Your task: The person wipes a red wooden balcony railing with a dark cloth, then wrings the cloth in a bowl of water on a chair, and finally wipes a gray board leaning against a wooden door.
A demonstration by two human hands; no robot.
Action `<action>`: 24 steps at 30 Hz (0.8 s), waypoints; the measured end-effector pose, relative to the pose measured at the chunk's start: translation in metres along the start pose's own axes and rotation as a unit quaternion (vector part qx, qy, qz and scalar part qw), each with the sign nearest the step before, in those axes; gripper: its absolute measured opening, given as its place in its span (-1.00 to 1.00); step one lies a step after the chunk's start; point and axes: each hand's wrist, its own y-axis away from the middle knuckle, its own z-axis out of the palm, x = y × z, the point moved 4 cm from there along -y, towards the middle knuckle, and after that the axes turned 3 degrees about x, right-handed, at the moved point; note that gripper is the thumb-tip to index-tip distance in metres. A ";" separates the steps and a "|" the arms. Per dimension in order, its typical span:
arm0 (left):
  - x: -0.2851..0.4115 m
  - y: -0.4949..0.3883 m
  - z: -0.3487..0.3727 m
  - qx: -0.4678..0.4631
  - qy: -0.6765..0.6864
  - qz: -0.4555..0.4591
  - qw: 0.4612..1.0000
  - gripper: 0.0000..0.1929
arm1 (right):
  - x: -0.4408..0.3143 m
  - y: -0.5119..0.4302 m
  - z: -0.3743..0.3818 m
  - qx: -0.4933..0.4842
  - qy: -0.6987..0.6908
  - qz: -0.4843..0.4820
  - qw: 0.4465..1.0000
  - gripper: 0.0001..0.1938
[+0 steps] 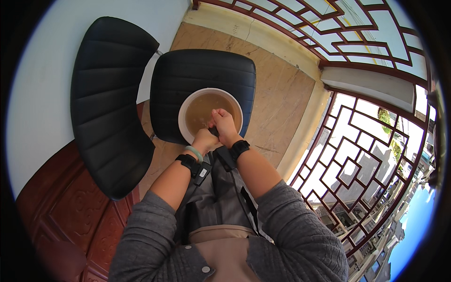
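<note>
A round white bucket (181, 121) of cloudy brown water (197, 109) stands on the black padded seat of a chair (165, 88). Over its near rim, my left hand (205, 140) is closed in a fist. My right hand (224, 124) is curled just above and to the right, close against it. Between the two hands shows a small dark, wet-looking item (214, 131), perhaps cloth; most of it is hidden by my fingers. Both hands appear to grip it. Small bubbles or drips mark the water beside my left fingers.
The chair's black backrest (109, 105) rises on the left, by a white wall (42, 105) and carved reddish wooden panels (77, 201). Brown lattice railing (348, 169) borders the right side. Tan tiled floor (278, 91) lies beyond the chair. Wrist devices with cables (225, 158) hang near my lap.
</note>
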 end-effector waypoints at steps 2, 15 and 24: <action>-0.005 -0.007 0.003 0.030 -0.015 0.072 0.997 -0.70 | 0.003 -0.002 -0.001 0.021 0.000 0.003 1.000 -0.86; -0.004 -0.006 0.003 0.048 -0.173 0.136 0.974 -0.56 | 0.015 0.003 -0.010 0.144 -0.004 0.015 0.989 -0.85; 0.013 0.040 -0.004 0.057 -0.198 0.220 0.954 -0.46 | 0.006 0.023 -0.021 0.016 0.006 0.080 0.997 -0.76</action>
